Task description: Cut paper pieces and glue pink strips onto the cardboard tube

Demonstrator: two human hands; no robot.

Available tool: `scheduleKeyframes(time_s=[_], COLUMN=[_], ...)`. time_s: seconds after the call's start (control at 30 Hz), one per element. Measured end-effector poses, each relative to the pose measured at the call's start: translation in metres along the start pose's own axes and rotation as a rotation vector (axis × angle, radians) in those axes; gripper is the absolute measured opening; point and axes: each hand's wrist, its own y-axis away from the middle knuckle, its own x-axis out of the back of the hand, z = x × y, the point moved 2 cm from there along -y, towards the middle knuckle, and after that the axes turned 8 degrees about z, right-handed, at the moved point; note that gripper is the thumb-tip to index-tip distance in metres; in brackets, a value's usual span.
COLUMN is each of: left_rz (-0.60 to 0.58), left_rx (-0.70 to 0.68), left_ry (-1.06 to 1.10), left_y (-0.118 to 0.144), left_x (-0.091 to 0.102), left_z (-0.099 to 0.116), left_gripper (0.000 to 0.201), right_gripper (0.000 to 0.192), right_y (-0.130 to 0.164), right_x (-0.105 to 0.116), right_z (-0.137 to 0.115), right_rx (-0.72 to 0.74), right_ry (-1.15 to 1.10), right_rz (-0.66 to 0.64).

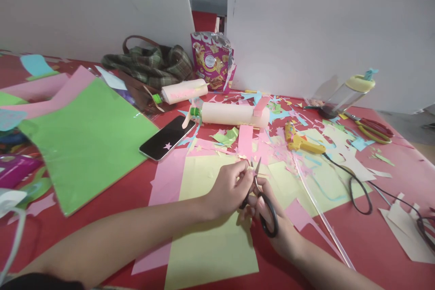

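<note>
Both forearms reach in: left hand (pixel 228 188) pinches pink scrap (pixel 250 170), right hand (pixel 272 222) grips black scissors (pixel 263 204).

A red worktop (pixel 384 240) carries green paper (pixel 88 140) left, a phone (pixel 167 137), yellow paper (pixel 210 244) near, a glue gun (pixel 302 142) right.

Green paper sheet (pixel 84 145), phone (pixel 167 137), snack bag (pixel 212 60), yellow glue gun (pixel 301 141)
</note>
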Motion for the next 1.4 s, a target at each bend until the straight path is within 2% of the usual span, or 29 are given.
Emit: scheduleKeyframes(time_s=[0.33,0.53,0.73,0.97,1.23,1.4], left_rz=[-0.063,-0.088,-0.073,-0.146,0.004,0.036], left_rx=[0.108,0.17,0.14,0.167,-0.003,-0.035], left_ry=[0.146,0.273,0.228,0.275,0.074,0.02], left_y=[0.0013,0.0026,0.002,0.0043,-0.0014,-0.0037], left_x=[-0.0015,-0.0035,-0.0024,-0.003,0.0015,0.0041], left_z=[-0.0014,0.0006,-0.0025,-0.0024,0.0046,0.0051], left_gripper=[0.026,0.026,0.029,0.027,0.029,0.03], right_gripper=[0.03,0.026,0.024,0.025,0.02,0.02], right_y=[0.0004,0.0012,0.0006,0.0002,-0.0005,-0.0021], right_x=[0.0,-0.0014,-0.0037,-0.0058,-0.0065,-0.0048], right_z=[0.0006,-0.0007,-0.0038,-0.006,-0.008,-0.0045], right_rx=[0.017,0.025,0.013,0.009,0.001,-0.017], right_ry=[0.033,0.015,0.029,0.004,0.038,0.049], right_rz=[0.006,-0.013,-0.037,-0.042,-0.006,0.054])
